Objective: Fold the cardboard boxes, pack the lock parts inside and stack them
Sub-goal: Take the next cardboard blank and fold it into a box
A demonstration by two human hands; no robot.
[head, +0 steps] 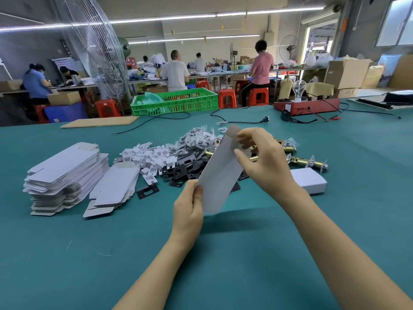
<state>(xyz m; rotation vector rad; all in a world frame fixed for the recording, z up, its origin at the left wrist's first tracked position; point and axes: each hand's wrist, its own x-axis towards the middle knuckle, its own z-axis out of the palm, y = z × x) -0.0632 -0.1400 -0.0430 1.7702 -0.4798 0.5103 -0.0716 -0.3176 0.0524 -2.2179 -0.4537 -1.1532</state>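
Your left hand pinches the near bottom edge of one white box, held above the table; your right hand grips its far flap. The box's long axis runs from near-left up to far-right. Beyond: two stacks of flat blanks, one folded box at right, piles of white inserts, black plates, brass latches and bagged screws, too many to count. One green crate sits farthest. No writing is legible.

Bright overhead tube lighting, wide-angle distortion
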